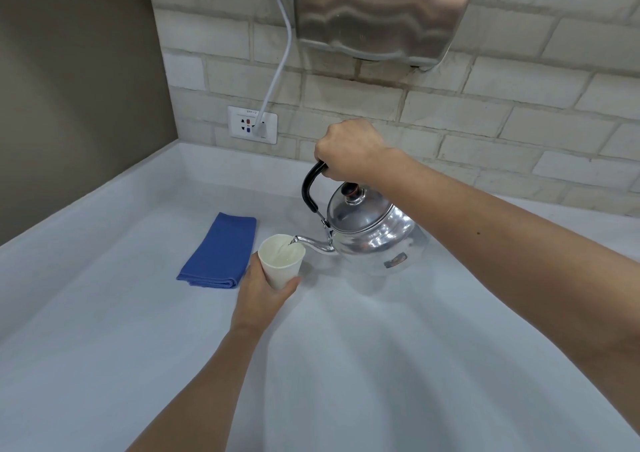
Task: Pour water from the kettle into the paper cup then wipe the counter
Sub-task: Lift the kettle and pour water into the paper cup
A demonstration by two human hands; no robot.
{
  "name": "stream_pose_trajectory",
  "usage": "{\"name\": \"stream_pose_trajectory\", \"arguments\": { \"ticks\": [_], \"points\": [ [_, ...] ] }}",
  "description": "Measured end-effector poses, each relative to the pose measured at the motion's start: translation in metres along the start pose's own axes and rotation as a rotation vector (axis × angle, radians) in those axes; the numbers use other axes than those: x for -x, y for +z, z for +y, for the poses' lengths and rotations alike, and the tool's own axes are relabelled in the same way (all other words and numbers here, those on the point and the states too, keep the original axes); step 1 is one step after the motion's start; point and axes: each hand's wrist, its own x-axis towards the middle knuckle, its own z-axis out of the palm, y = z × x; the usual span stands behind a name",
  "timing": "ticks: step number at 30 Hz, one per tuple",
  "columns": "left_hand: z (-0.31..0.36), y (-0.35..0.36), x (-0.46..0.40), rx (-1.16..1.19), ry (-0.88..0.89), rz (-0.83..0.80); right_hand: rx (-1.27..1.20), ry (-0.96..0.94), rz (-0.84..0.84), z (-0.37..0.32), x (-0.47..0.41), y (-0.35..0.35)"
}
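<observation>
Two hands: both busy, one on each of the pouring things.
Right hand point(349, 150): fist wrapped tight around the top of the black handle point(309, 184), knuckles up, arm reaching in from the right edge.
Kettle point(372, 229): shiny metal, hanging under the right hand, tipped toward the left; whether its base touches the counter cannot be told.
Lid point(356, 209): seated on the kettle, dark knob point(349, 190) on top.
Spout point(311, 242): thin and curved, tip over the cup's rim on its right side.
Water point(285, 249): thin stream leaving the spout tip and falling inside the cup.
Left hand point(266, 292): fingers and thumb curled around the lower part of the cup from the near side, arm coming up from the bottom edge.
Cup point(281, 264): white paper, upright with a slight lean, open mouth just left of the kettle, some water visible inside.
Cloth point(220, 252): blue, folded into a long rectangle, lying flat on the counter just left of the cup, touched by neither hand.
Counter point(346, 365): pale grey-white, running to the back wall and to the brown wall on the left.
Back wall point(485, 122): light brick pattern.
Socket point(252, 124): white plate low on the bricks, behind the cloth, white cable point(277, 73) plugged in and running up.
Metal box point(381, 11): brushed steel housing fixed to the wall above the kettle.
</observation>
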Motion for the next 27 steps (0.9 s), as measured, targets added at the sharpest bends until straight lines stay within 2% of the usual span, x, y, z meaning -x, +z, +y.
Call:
{"name": "stream_pose_trajectory", "arguments": {
  "ticks": [27],
  "points": [
    [0.005, -0.0017, 0.0021, 0.013, -0.011, 0.0, 0.025, 0.003, -0.023, -0.0022, -0.0027, -0.0026]
  ]
}}
